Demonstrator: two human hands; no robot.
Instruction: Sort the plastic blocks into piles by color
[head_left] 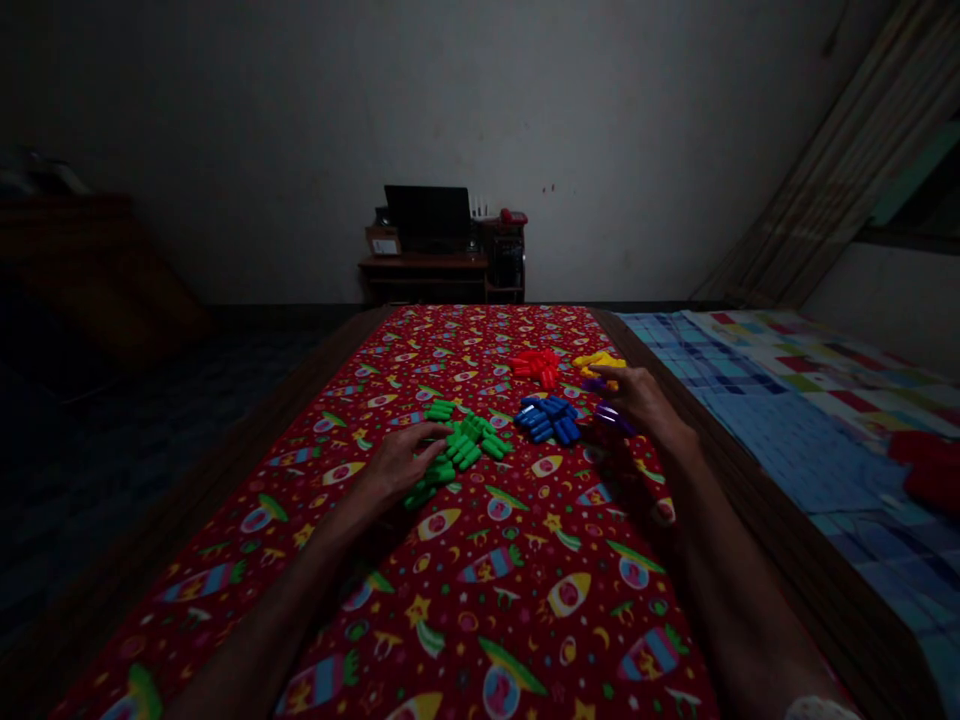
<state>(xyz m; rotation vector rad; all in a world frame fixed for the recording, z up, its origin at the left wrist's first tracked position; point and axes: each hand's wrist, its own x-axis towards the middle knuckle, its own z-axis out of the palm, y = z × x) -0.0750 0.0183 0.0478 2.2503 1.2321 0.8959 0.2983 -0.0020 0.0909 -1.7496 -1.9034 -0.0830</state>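
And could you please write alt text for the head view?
A person's left hand is at green pieces, the right hand near yellow pieces and purple pieces. Red pieces and blue pieces lie between, on a red rocket-patterned cloth in dim light.

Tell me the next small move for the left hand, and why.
The left hand should probably nudge the nearest small green cylindrical pieces inward: they trail toward the person, while the small blue cylindrical pieces sit more compactly, and its fingers are right at the green ones.

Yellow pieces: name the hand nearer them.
Right. The right hand is at the near side of the yellow pieces; the left hand is farther left, beside green pieces.
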